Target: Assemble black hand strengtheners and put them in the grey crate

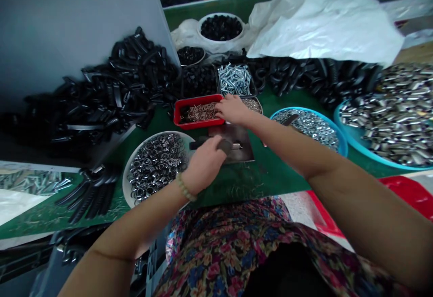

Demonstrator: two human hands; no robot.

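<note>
Grip, head view: the left hand (204,164) is closed around a dark handle (199,143), fingers curled over its middle and hiding part of it. The handle is above the dark metal plate (246,153) on the green table (267,177); whether it touches the plate cannot be determined. Its long axis runs left to right, roughly along the near edge of the table. One black end projects to the left of the hand; at the right end a small coiled spring (237,146) shows, pointing right.

Left forearm enters from lower left and slants up and to the right, with a beaded bracelet (184,188) at the wrist. Right forearm enters from lower right and slants up and to the left, reaching farther across the table.

Right hand (233,108) is palm down, fingers bent over the right end of the red tray (199,125), which contains copper-coloured pins (199,113). Its fingertips are partly hidden; whether they pinch anything cannot be told.

Left of the handle, a white bowl (127,184) holds metal rings (154,164). Beyond the tray lies a box of silver screws (235,79). To the right stands a blue basin (343,143) of small metal parts.
</note>
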